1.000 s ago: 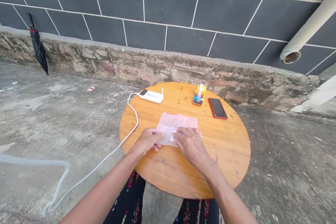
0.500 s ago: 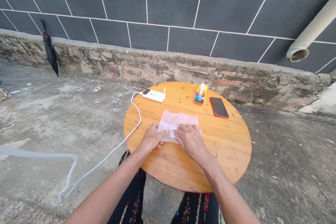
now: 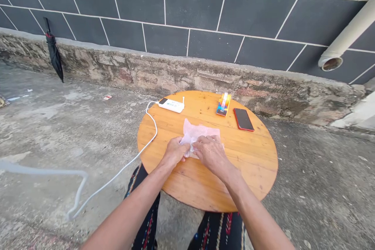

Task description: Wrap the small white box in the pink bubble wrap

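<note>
A pinkish, translucent sheet of what looks like bubble wrap (image 3: 201,130) lies on the round wooden table (image 3: 249,164). My left hand (image 3: 177,150) grips its left edge, thumb on top and fingers beneath, and the sheet is bunched there. My right hand (image 3: 209,149) rests on the right part with its fingers bent and pinched towards the middle. Between the two hands shows a small whitish, shiny bit that I cannot make out; the fingers partly hide it.
Behind the sheet stand a white power strip (image 3: 171,105) with a cable (image 3: 152,136), a tape dispenser (image 3: 224,104) and a red-edged phone (image 3: 243,119). A black umbrella (image 3: 54,54) leans on the wall at left. A drainpipe (image 3: 336,52) juts in at right.
My left hand has moved slightly right, towards my right hand, folding the sheet's left edge inward. The sheet looks narrower and more crumpled at the left.
</note>
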A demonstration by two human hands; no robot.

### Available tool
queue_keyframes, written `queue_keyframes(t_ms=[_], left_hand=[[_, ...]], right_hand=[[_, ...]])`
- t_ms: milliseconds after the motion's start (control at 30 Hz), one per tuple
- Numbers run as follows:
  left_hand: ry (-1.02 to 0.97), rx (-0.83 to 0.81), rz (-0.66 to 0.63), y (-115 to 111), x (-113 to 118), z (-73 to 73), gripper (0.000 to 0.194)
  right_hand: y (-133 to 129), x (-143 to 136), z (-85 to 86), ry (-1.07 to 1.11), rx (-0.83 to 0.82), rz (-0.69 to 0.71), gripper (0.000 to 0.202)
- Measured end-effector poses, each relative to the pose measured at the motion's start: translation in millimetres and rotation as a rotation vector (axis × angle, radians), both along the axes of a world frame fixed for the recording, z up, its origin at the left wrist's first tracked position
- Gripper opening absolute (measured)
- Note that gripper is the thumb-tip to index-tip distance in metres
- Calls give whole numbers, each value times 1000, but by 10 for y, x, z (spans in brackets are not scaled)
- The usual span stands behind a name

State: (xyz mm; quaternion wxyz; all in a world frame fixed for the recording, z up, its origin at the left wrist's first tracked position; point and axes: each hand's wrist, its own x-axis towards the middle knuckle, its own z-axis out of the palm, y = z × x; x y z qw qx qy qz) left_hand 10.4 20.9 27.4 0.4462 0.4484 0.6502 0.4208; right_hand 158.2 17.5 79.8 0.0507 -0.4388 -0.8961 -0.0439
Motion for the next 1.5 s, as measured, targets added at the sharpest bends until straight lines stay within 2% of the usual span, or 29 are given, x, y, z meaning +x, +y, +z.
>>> queue_keyframes(t_ms=[367,533,733,900,1033,1233,1500], left_hand=[[-72,131,12,-62,77,22,9],[-59,214,11,-174,100,46,15],[96,334,43,-231,125,-18,11],[247,474,38,-265,196,35,10],[277,537,-57,-277,176,69,16],[340,649,-243,-325,26,10,30],[569,823,-410,-230,-54,17,28]], right_hand=[[36,29,-12,87,-40,3,13],[28,25,-31,147,-31,-46,35],[14,25,-84,176,-15,-72,52],[4,26,-93,187,4,-69,53],[4,32,-102,187,26,-59,52],[23,39,-125,219,10,-55,55],[0,51,-106,230,7,-38,53]])
